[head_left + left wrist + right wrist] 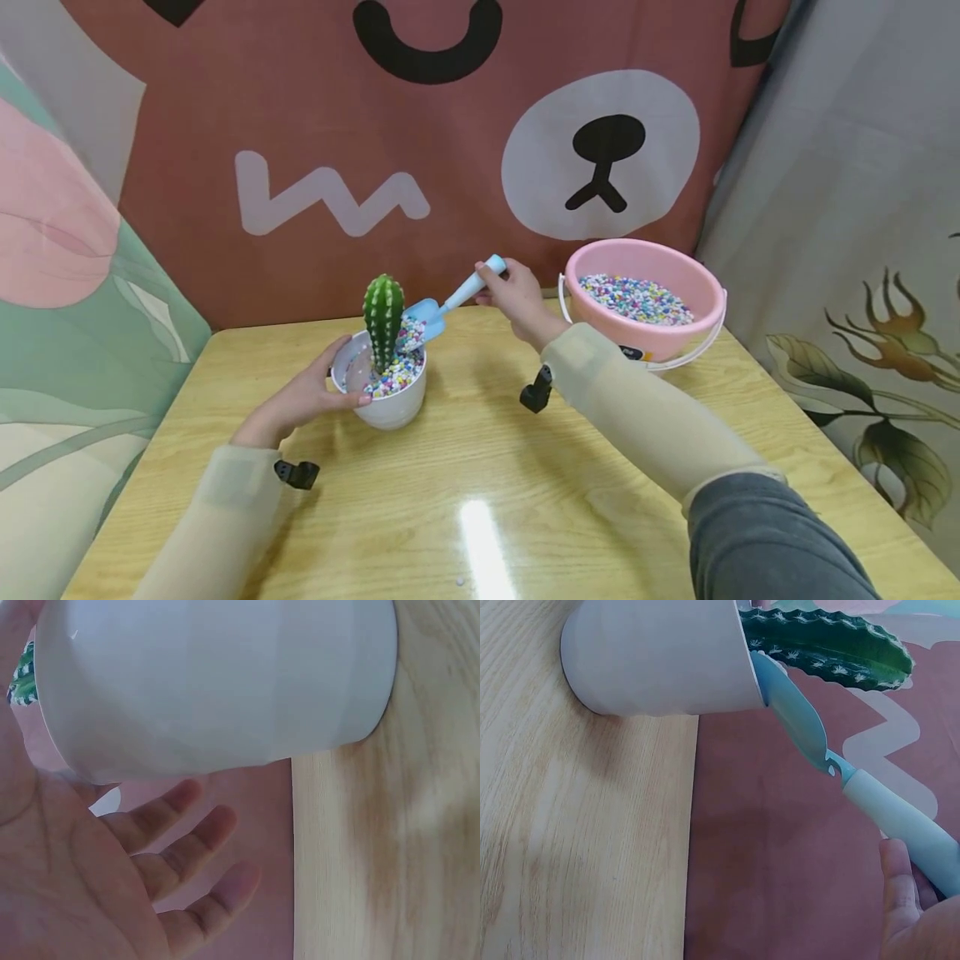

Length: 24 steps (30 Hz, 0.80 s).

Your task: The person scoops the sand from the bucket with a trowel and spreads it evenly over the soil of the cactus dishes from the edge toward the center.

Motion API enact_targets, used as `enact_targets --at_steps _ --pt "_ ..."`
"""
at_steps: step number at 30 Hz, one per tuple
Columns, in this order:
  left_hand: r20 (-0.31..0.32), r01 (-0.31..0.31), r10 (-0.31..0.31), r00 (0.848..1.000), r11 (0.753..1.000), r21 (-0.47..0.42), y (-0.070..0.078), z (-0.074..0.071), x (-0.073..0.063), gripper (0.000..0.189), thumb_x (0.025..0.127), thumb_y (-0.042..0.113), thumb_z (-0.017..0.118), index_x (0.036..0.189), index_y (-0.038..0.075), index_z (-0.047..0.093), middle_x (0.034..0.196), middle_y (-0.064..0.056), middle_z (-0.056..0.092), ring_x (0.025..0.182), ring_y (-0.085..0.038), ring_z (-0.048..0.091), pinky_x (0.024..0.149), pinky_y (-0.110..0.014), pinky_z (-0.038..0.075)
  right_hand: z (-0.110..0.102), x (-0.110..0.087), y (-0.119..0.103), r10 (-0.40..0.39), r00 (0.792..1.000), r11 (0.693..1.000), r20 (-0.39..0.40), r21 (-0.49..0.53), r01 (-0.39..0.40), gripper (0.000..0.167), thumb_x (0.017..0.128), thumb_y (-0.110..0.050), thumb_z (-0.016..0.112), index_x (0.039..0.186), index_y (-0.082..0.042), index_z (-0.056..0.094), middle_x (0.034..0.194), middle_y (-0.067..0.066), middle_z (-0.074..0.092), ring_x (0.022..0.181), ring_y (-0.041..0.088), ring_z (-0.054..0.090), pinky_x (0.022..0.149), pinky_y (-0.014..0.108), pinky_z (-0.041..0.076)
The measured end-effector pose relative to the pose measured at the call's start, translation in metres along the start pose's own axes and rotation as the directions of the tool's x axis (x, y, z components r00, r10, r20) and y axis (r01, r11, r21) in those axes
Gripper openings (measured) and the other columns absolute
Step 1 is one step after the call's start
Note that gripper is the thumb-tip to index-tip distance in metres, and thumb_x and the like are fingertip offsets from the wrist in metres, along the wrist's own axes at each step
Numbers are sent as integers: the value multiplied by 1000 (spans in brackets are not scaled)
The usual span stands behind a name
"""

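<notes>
A white flower pot stands upright on the table with a green cactus in it. Multicoloured pebbles cover the right part of its inside. My left hand grips the pot near the rim, thumb at the front and index finger behind; the other fingers stay off the wall in the left wrist view. The right hand pinches the handle of a light blue shovel. Its blade tilts down over the pot's right rim beside the cactus, with pebbles on it.
To the right, a pink bucket with a white handle holds many more coloured pebbles. It stands near the right forearm. A printed bear curtain hangs behind the wooden table. One loose pebble lies near the front.
</notes>
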<state>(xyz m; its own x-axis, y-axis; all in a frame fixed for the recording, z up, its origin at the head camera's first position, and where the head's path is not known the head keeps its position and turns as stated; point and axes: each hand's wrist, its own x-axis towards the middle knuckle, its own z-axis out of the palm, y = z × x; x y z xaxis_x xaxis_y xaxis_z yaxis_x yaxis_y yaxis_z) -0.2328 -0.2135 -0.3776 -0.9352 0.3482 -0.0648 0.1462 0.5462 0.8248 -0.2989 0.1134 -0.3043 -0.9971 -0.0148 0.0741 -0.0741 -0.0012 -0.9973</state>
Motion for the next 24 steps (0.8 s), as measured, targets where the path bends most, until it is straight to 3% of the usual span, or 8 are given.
enact_targets --at_steps 4,7,10,15,21,24 --pt "-14 -14 14 1000 1000 -5 1 3 -4 116 89 31 81 165 5 -3 165 -34 10 150 -54 13 113 -73 19 1 -1 1 -8 1000 1000 -2 -21 8 32 105 -25 63 120 3 59 107 17 63 88 25 67 96 46 55" --pt "-68 -34 35 997 999 15 8 9 -7 114 91 33 78 164 1 -4 165 -34 8 151 -53 11 115 -72 17 0 -1 1 -6 1000 1000 -7 -30 6 31 106 -25 62 119 3 59 106 17 63 85 21 66 94 43 57" --pt "-158 -29 44 987 995 91 16 17 -9 114 91 38 78 162 -5 0 164 -35 14 149 -53 17 115 -71 21 -1 -2 1 -6 1000 1000 -15 -30 6 31 106 -25 62 119 2 60 104 16 63 85 22 67 92 41 58" --pt "-269 43 22 963 972 230 24 28 -9 120 84 51 82 160 -11 12 159 -37 26 144 -56 26 110 -74 28 -2 -1 1 -10 1000 1000 -14 -20 10 32 105 -26 62 120 2 60 104 16 62 90 27 67 91 39 58" --pt "-288 55 21 957 965 256 20 31 -9 118 82 52 84 158 -12 21 154 -36 35 141 -55 33 107 -74 31 -1 0 2 2 1000 1000 -4 -30 -2 33 106 -28 62 121 1 60 105 15 63 84 20 66 88 36 59" --pt "-291 58 23 956 962 266 20 31 -9 118 81 54 84 158 -11 22 154 -35 36 140 -55 33 106 -75 32 0 1 2 -18 1000 999 -8 -31 18 31 106 -27 62 119 1 60 104 16 63 86 24 67 83 32 60"
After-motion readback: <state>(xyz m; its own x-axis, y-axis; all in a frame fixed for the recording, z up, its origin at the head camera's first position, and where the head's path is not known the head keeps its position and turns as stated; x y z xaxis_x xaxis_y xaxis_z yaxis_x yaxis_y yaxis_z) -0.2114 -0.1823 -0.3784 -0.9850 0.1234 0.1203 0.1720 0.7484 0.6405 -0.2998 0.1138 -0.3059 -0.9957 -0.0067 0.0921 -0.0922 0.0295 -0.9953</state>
